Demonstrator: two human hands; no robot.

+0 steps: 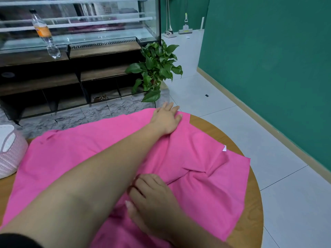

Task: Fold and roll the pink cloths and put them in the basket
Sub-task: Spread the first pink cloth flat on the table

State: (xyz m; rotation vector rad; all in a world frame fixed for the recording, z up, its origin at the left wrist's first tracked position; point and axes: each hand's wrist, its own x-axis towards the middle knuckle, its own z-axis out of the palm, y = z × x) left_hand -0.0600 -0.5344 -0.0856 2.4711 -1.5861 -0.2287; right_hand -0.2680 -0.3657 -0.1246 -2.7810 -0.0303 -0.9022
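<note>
A large bright pink fabric cloth lies spread over most of the round wooden bench, its long axis running left to right, its right half rumpled into a raised ridge. That ridge is what the next move turns on: it runs from under the left hand at the far right corner back toward the right hand near the front edge, so the two hands sit at its opposite ends. The left arm reaches diagonally across the cloth, and its fingers lie straight and flat on the fabric, pressing but gripping nothing. The right hand's fingers are bent, tips down on the cloth just beside the left forearm — whether they pinch a fold cannot be told. A small white tag shows at the right edge, to the right of the ridge. The pink and white woven basket stands at the bench's left edge, just beside the cloth and well apart from both hands. The cloth is not yet folded — smoothing the ridge flat looks the likely step in hand.
</note>
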